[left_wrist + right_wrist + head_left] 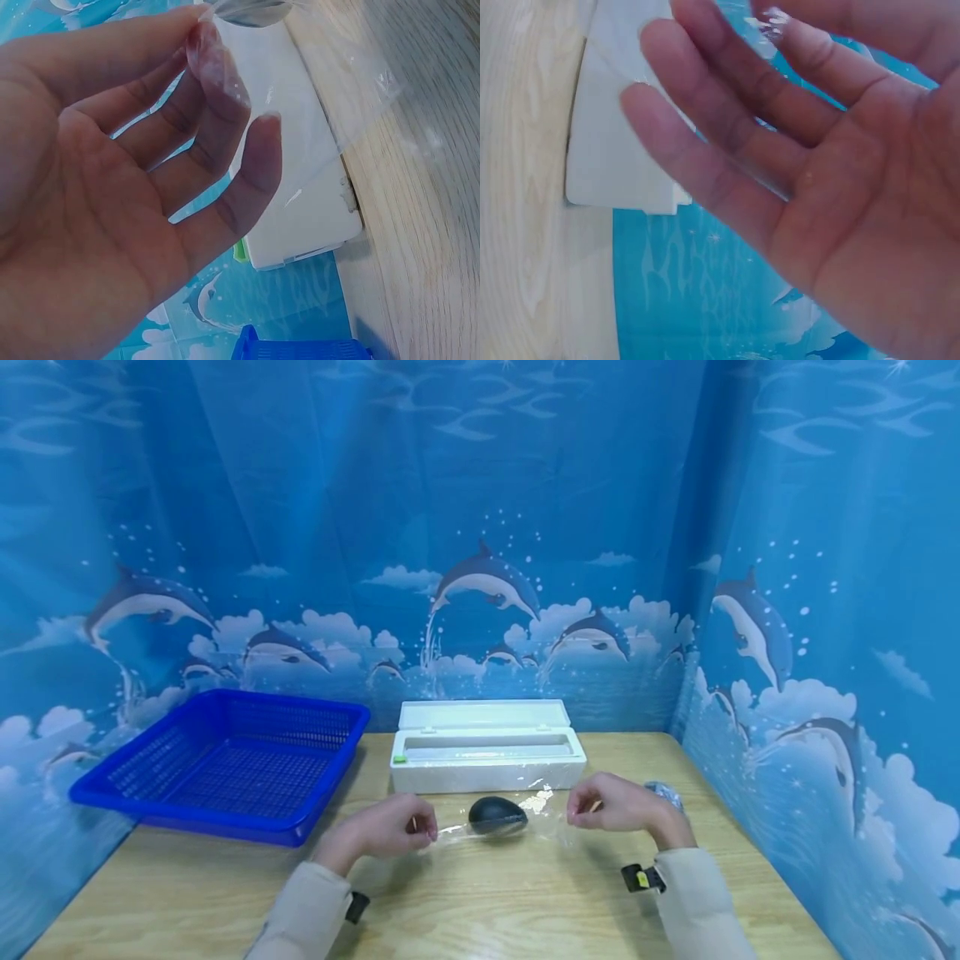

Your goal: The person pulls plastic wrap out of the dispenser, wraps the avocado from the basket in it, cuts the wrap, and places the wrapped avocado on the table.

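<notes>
Dolphin-printed curtains (337, 527) stand around a wooden table (480, 910). Near its middle, clear film (459, 834) stretches across a dark oval object (491, 811). The left hand (384, 827) pinches one end with thumb and fingers; the right hand (618, 803) pinches the other. Behind is an open white box (487, 777); at left, a blue basket (202, 820).

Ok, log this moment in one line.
left hand: pinches clear plastic film; right hand: pinches same film; black oval object: between hands; white box: lid open; blue basket: left of box
</notes>
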Tool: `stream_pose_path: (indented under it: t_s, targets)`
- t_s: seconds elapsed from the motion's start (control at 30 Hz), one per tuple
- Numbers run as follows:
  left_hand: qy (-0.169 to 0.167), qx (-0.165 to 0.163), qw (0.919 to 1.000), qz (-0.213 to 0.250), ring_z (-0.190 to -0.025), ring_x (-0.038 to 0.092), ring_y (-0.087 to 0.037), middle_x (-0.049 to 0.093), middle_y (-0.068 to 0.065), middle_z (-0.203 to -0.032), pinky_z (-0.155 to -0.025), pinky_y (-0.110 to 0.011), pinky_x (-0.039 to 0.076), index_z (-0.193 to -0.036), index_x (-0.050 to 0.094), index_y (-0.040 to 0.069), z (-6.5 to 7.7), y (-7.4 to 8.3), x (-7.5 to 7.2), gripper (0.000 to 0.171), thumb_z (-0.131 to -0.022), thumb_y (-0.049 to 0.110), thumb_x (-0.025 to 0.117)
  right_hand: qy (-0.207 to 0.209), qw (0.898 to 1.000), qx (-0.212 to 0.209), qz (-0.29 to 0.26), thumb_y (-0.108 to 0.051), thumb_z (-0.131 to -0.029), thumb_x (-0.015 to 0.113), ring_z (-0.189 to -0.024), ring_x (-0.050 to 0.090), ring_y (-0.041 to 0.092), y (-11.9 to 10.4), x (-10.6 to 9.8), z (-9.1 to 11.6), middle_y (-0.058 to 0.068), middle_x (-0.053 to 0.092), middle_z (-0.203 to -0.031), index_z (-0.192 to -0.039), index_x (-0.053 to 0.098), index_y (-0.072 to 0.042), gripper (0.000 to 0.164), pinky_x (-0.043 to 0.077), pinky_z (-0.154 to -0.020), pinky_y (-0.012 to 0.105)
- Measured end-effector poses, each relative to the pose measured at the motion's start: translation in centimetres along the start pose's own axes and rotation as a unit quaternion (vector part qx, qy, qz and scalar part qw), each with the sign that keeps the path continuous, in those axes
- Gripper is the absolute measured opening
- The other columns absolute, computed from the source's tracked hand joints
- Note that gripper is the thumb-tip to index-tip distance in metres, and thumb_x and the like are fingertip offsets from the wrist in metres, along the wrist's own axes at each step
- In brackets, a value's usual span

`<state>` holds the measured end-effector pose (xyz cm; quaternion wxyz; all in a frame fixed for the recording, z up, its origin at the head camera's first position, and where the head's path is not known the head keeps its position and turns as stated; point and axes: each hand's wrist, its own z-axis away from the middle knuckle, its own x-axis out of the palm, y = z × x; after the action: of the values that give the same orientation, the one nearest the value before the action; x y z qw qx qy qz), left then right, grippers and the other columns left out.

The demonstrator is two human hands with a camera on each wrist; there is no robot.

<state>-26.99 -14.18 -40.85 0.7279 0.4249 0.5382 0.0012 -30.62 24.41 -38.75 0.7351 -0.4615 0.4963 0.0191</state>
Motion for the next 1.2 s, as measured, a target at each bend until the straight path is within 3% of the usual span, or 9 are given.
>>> stream_pose_path:
  t_s: [0.27,0.53,0.63,0.77,0.93,1.1,1.2]
  targets:
    - [0.002,-0.009,0.9999,-0.008,-0.081,0.06,-0.01,0.068,0.001,-0.086,-0.073,-0.022,0.053,-0.091,0.069,0.005,-0.1,0.1,-0.1,0.003,-0.094,0.006,0.068,0.018,0.997,0.015,-0.074,-0.003,-0.097,0.063,-0.081,0.07,0.019,0.3,0.1,-0.4,0.011,0.072,-0.087,-0.102,0.063,0.006,0.01,0.063,-0.076,0.035]
    - [0.015,-0.031,0.9994,0.008,-0.082,0.06,-0.014,0.069,-0.006,-0.089,-0.073,-0.027,0.053,-0.095,0.069,0.003,-0.3,-0.2,-0.1,0.003,-0.094,0.005,0.066,0.042,0.998,0.049,-0.028,-0.008,-0.09,0.073,-0.081,0.067,0.014,0.4,-0.4,0.3,0.004,0.072,-0.087,-0.095,0.071,-0.003,0.007,0.06,-0.075,0.028]
    - [0.036,-0.019,0.9991,0.006,-0.081,0.059,-0.013,0.069,-0.008,-0.09,-0.073,-0.026,0.052,-0.097,0.069,0.004,-0.4,-0.5,-0.1,0.005,-0.095,0.004,0.065,0.062,0.997,0.043,-0.031,-0.011,-0.092,0.073,-0.088,0.067,0.014,0.8,-0.4,0.1,0.004,0.072,-0.092,-0.095,0.07,-0.004,0.008,0.058,-0.079,0.022]
    - [0.075,-0.004,0.9972,-0.002,-0.082,0.058,-0.011,0.07,-0.009,-0.091,-0.073,-0.023,0.052,-0.098,0.068,0.005,-1.0,-1.0,0.0,0.006,-0.098,0.005,0.063,0.077,0.993,0.032,-0.088,-0.013,-0.097,0.069,-0.094,0.07,0.018,1.5,-0.2,-0.5,0.015,0.073,-0.102,-0.1,0.066,0.0,0.014,0.06,-0.084,0.025]
    - [0.115,-0.035,0.9927,0.01,-0.081,0.058,-0.011,0.07,-0.009,-0.092,-0.072,-0.023,0.052,-0.101,0.069,0.005,-2.1,-1.7,0.5,0.008,-0.1,0.007,0.062,0.098,0.982,0.025,-0.161,-0.007,-0.101,0.061,-0.079,0.072,0.017,3.1,0.5,-1.5,0.022,0.073,-0.093,-0.104,0.058,0.008,0.016,0.065,-0.074,0.036]
    - [0.151,-0.054,0.987,0.014,-0.076,0.058,-0.011,0.07,-0.01,-0.09,-0.066,-0.022,0.051,-0.101,0.069,0.004,-3.2,-2.3,0.8,0.008,-0.101,0.008,0.062,0.147,0.971,0.064,-0.175,-0.007,-0.101,0.06,-0.066,0.066,0.011,4.2,1.5,-2.6,0.01,0.07,-0.078,-0.106,0.058,0.009,0.017,0.063,-0.063,0.031]
    - [0.171,-0.052,0.9839,0.001,-0.073,0.057,-0.009,0.07,-0.011,-0.088,-0.064,-0.022,0.051,-0.1,0.07,0.003,-3.9,-2.7,0.9,0.008,-0.101,0.007,0.063,0.19,0.963,0.103,-0.161,-0.007,-0.1,0.062,-0.065,0.064,0.013,4.3,2.0,-3.2,0.01,0.068,-0.078,-0.105,0.061,0.009,0.017,0.061,-0.061,0.032]
